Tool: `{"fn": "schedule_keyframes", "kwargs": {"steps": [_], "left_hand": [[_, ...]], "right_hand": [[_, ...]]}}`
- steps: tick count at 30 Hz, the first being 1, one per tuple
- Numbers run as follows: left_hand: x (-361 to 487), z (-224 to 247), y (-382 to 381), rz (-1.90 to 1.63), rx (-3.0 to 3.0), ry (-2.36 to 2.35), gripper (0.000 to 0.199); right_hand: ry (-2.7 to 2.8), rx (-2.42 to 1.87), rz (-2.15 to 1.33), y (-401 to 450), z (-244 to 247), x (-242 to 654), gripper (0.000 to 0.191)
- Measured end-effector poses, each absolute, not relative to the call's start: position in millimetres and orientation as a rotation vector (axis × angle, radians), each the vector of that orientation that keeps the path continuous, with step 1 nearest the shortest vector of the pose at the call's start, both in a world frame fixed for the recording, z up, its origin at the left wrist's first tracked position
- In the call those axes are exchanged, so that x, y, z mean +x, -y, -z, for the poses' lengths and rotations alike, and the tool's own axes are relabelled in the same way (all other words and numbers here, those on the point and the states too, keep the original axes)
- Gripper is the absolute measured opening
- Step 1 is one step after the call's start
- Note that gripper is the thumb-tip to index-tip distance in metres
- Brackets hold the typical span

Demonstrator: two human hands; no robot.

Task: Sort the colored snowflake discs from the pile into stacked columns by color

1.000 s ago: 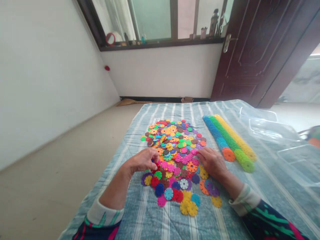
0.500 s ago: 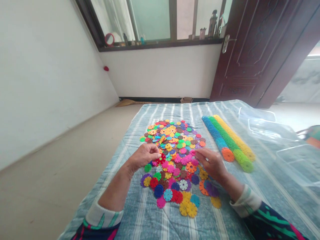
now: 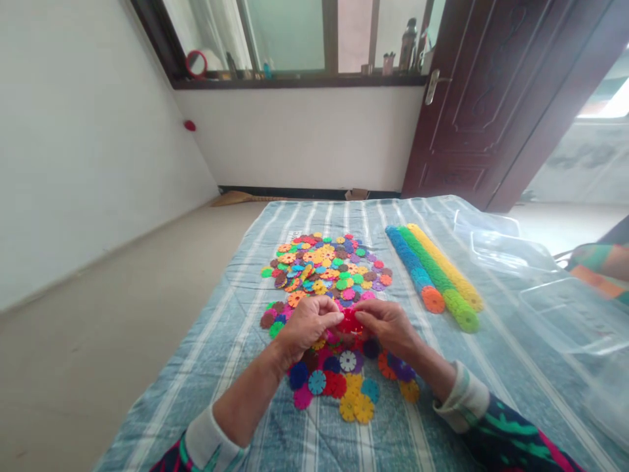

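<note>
Both hands meet over a spread of colourful notched plastic snowflake discs [image 3: 348, 360]. Between their fingertips is a red snowflake disc [image 3: 350, 321]. My left hand [image 3: 309, 322] pinches its left edge with thumb and forefinger. At its right edge, my right hand [image 3: 390, 324] is closed in a pinch too. Whether a second disc sits between the fingers I cannot make out. Beneath the hands, some of the pink and brown discs are hidden. More loose discs [image 3: 322, 257] lie in a heap beyond the hands.
Right of the heap lie long rows of stacked discs: a blue row [image 3: 405, 252] ending in orange, a green row [image 3: 437, 278] and a yellow row [image 3: 442, 262]. Clear plastic boxes [image 3: 574, 314] stand at the right side. A striped cloth [image 3: 206, 367] covers the surface.
My hands have come together above the discs; the right hand has moved left to the red disc, and the left hand has carried it right. The view has shifted slightly.
</note>
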State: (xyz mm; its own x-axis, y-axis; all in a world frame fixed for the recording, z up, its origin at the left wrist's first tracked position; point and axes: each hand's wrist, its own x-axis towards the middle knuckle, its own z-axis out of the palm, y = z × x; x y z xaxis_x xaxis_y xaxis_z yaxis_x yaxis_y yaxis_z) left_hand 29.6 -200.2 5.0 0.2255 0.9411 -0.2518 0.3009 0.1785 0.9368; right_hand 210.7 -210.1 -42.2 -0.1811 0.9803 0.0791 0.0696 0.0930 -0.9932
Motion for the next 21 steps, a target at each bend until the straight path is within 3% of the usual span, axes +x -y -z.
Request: {"fn": "schedule_keyframes", "kwargs": {"steps": [12,21], "left_hand": [[43.0,4.6,211.4,-0.739,1.237,-1.228,0.021],[48.3,7.6,218.3,-0.796,1.307,-1.162,0.013]], "right_hand": [[1.356,-1.128,-1.368,210.8,43.2,210.3,0.018],[1.321,-1.093,-1.423,210.3,33.9,218.9,0.029]]}}
